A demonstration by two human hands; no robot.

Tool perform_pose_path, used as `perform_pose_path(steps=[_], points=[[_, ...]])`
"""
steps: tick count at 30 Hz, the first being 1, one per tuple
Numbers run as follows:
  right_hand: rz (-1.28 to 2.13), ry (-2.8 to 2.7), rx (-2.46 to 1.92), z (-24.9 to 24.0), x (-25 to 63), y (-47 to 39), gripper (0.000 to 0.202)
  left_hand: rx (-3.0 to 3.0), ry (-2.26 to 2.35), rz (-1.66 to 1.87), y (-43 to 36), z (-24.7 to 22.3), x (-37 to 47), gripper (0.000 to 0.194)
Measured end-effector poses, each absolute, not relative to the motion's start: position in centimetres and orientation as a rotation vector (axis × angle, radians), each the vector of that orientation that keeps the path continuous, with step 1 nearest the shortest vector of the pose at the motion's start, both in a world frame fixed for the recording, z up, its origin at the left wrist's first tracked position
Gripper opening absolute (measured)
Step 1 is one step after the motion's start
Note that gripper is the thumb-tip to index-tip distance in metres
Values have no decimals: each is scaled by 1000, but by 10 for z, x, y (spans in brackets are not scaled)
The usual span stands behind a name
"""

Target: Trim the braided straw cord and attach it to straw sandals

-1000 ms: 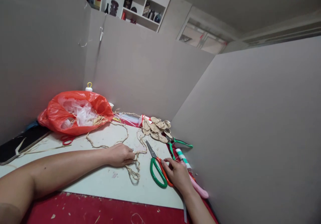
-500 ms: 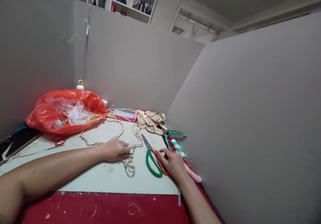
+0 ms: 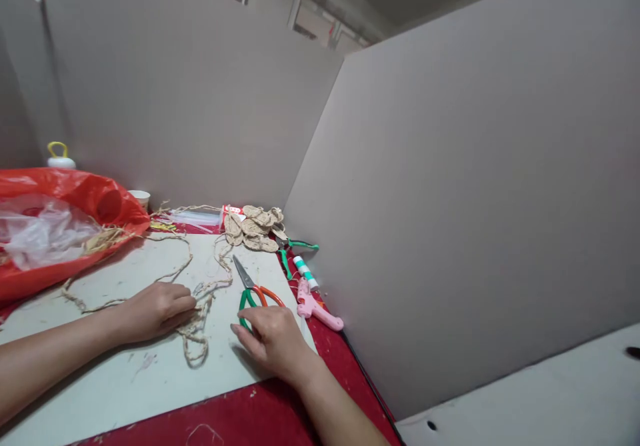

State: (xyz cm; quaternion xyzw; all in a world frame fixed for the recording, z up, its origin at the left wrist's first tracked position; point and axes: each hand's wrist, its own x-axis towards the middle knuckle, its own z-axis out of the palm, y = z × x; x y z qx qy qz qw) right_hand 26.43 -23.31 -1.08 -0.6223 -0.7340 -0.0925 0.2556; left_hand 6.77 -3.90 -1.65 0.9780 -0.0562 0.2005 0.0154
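Observation:
My left hand [image 3: 160, 309] rests on the white board [image 3: 150, 393] with its fingers curled down on a braided straw cord [image 3: 196, 347]. A loop of the cord sticks out below the fingers, and their tips are partly hidden. My right hand [image 3: 275, 343] is over the lower handles of the scissors [image 3: 243, 274], thumb and forefinger apart. The scissors lie on the board with blades together, pointing away, one handle green and one orange. More braided cord [image 3: 224, 269] curves across the board beyond my left hand.
Coiled straw soles [image 3: 255, 228] are piled at the far corner. Green-handled pliers [image 3: 300, 245], a striped white-and-teal tube [image 3: 305, 271] and a pink glue gun [image 3: 320, 313] line the right edge by the grey partition [image 3: 450, 199]. A red plastic bag [image 3: 75, 189] lies left.
The view has swung right. My right hand has moved from the outer side of the orange handle to over the lower handles. My left hand stays on the cord.

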Motion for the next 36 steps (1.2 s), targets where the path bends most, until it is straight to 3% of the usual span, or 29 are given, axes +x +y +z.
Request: perform_pose_path(steps=[8,13,18,22,30,36], points=[[-147,-2072,-1695,-9,260,-237,21,2981,-177,620,-36,-16,71,18],[-172,-1799,-1797,-1,291,-240,22,3028,-158,610,-38,-15,67,21],[-281,-1342,-2483,6,339,-267,37,3047,-157,607,-39,-14,63,25],[-75,-1343,-2832,-6,357,-284,36,3027,-127,632,-37,-15,60,25],[-92,-1345,-2736,-14,351,-279,15,2987,-98,671,-30,-30,57,25],[52,-1178,-2453,11,348,-299,25,2970,-39,653,-27,-30,54,23]])
